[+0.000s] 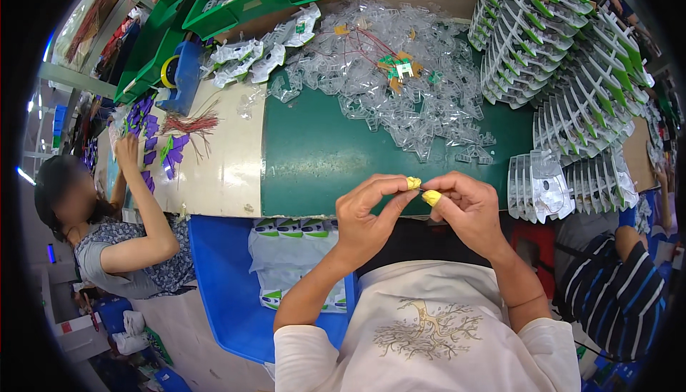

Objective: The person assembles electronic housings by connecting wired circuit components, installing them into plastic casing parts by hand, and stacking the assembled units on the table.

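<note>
Over the front edge of the green mat (pixel 321 156), my left hand (pixel 373 210) and my right hand (pixel 466 210) meet with thumb and forefinger pinched. Yellow wrapping (pixel 431 197) covers my right thumb tip, and another yellow wrap (pixel 414 183) is on a left fingertip. Between the fingertips is something tiny and dark, too small to name. Beyond my hands spreads a heap of clear plastic parts (pixel 371 70). Green circuit boards (pixel 400 69) with red wires lie on that heap.
Tall stacks of white and green plastic shells (pixel 564 56) stand at the right. Behind are green bins (pixel 279 2); at the left sits a blue tape dispenser (pixel 184 77) near red wires (pixel 193 124). A blue tub (pixel 221 299) is below the table edge. A co-worker (pixel 128 235) handles purple parts.
</note>
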A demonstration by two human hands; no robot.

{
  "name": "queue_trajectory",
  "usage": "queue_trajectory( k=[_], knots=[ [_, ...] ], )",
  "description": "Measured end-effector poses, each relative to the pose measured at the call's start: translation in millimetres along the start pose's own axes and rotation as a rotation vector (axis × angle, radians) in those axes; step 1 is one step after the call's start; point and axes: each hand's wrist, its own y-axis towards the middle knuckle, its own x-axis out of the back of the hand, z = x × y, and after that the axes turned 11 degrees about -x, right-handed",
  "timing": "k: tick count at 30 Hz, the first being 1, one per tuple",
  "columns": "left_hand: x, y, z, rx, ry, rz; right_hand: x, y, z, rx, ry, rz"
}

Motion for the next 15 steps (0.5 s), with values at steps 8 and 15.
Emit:
queue_trajectory(
  k=[8, 15],
  knots=[
    [10, -8, 10, 0.197, -0.112, -0.008, -18, 12, -2, 0.215, -0.319, -0.18],
    [37, -6, 28, 0.39, -0.444, 0.082, -21, 31, 1, 0.273, -0.363, 0.016]
  ],
)
